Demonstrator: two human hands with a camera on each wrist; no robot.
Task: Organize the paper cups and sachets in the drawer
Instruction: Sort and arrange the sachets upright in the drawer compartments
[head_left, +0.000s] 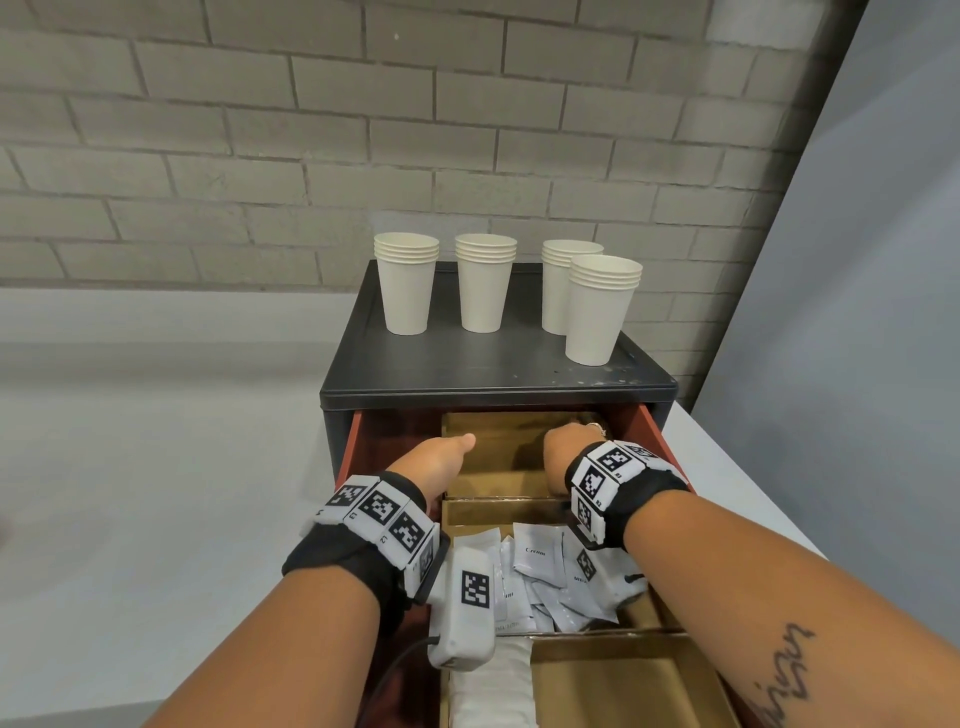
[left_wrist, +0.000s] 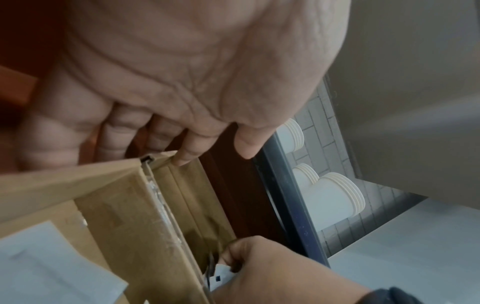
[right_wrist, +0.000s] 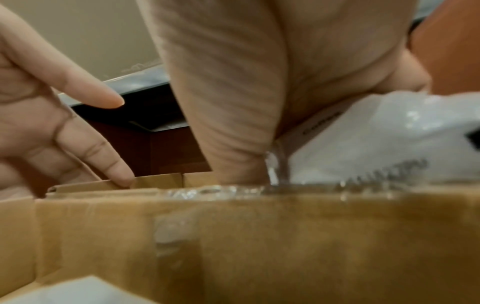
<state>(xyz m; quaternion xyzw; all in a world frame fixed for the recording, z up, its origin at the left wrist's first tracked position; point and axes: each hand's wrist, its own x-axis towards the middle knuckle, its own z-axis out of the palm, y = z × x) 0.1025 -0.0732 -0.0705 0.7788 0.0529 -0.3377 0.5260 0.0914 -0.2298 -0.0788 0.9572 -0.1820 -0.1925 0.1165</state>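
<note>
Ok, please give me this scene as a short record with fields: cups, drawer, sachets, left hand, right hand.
cups: four stacks of paper cups upright on top of the black cabinet
drawer: open drawer, cardboard dividers inside
sachets: loose white sachets in a middle compartment
left hand: left hand with fingertips on a divider edge, holds nothing
right hand: right hand grips white sachets in the rear compartment
</note>
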